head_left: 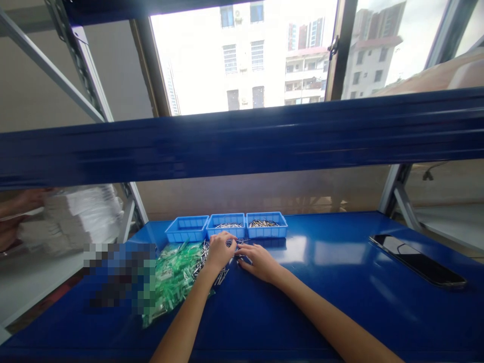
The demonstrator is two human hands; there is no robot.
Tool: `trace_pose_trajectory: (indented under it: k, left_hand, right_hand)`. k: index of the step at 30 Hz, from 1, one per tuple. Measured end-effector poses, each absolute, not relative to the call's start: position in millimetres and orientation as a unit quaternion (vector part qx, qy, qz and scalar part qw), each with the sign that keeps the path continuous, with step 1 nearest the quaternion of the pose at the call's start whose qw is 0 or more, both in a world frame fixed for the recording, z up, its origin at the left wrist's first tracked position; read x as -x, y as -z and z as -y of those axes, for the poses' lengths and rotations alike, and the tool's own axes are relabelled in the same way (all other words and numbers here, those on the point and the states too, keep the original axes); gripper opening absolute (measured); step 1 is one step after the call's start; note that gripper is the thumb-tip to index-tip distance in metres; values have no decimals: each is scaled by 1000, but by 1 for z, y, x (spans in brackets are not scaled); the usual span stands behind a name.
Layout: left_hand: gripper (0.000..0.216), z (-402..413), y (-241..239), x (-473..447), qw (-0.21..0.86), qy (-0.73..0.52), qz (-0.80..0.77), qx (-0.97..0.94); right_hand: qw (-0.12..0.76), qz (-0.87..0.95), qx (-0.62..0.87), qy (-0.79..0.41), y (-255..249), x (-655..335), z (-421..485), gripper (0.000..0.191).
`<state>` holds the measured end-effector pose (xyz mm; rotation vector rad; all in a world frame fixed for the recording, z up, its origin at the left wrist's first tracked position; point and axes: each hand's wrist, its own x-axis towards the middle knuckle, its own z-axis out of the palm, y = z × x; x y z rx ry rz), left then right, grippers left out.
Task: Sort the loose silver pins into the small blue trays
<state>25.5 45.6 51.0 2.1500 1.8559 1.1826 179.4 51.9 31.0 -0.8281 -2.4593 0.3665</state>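
My left hand (220,249) rests on a loose pile of thin metal pins (212,262) on the blue table (340,287), fingers curled down onto them. My right hand (257,261) lies beside it, fingers bent and touching the pins near the small space between the hands. Whether either hand pinches a pin is too small to see. A heap of green plastic pieces (172,277) lies just left of the pins. Three small blue trays (227,225) stand in a row behind my hands; the middle and right ones hold metal pins, and the left tray (186,228) looks empty.
A dark phone (418,260) lies on the table at the right. A blue shelf beam (242,136) crosses overhead. At the far left another person's hands (15,217) hold a stack of white items (75,217). A window is behind.
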Motion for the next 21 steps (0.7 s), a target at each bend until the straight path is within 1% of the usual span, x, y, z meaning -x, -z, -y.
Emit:
trace_pose_trajectory:
  k: [6, 10, 15, 18, 21]
  left_hand:
    - [22, -46, -45, -23, 17, -316, -607, -729]
    - [22, -44, -46, -23, 8, -306, -607, -733]
    - [22, -37, -53, -30, 35, -308, -557, -770]
    - [21, -35, -55, -33, 46, -298, -532, -791]
    - [20, -34, -53, -35, 71, -291, -514, -803]
  right_hand:
    - [326, 867, 343, -155, -28, -183, -60, 29]
    - [349, 837, 404, -124, -29, -184, -57, 23]
    - [367, 801, 468, -64, -39, -186, -52, 24]
    - [388, 767, 505, -76, -44, -188, -53, 25]
    - [389, 747, 532, -90, -46, -190, -55, 24]
